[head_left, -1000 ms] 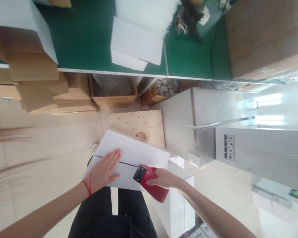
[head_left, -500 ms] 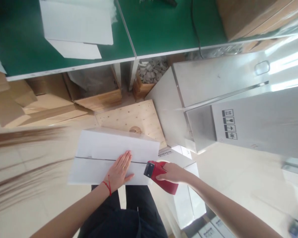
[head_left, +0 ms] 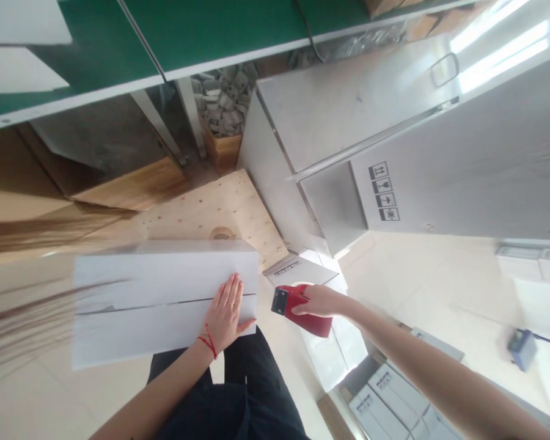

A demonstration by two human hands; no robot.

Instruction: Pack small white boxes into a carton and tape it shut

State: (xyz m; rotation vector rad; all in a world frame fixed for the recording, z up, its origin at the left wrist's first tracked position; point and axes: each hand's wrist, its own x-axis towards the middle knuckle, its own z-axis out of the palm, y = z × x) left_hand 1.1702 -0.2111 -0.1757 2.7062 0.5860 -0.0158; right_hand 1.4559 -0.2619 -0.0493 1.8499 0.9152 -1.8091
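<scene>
A long white cardboard box [head_left: 137,275] lies in front of me with its two top flaps closed along a lengthwise seam. My left hand [head_left: 226,308] rests flat on the box near its right end, fingers stretched out across the seam. Just off that end, my right hand [head_left: 321,301] grips a red tape dispenser [head_left: 300,301] by its handle. The dispenser's dark front end points left at the box, with a gap between them. Under the far side of the box is a plywood board [head_left: 201,205].
Beyond the board runs a green workbench [head_left: 238,30], with a bin of small grey parts [head_left: 224,101] beneath. A metal cabinet [head_left: 330,122] and a large white carton [head_left: 462,153] stand right. More white boxes [head_left: 389,397] are stacked at lower right. Blurred brown strands cross the left side.
The view has shifted. The box now lies further left, its right end apart from the dispenser. My left hand sits closer to that end.
</scene>
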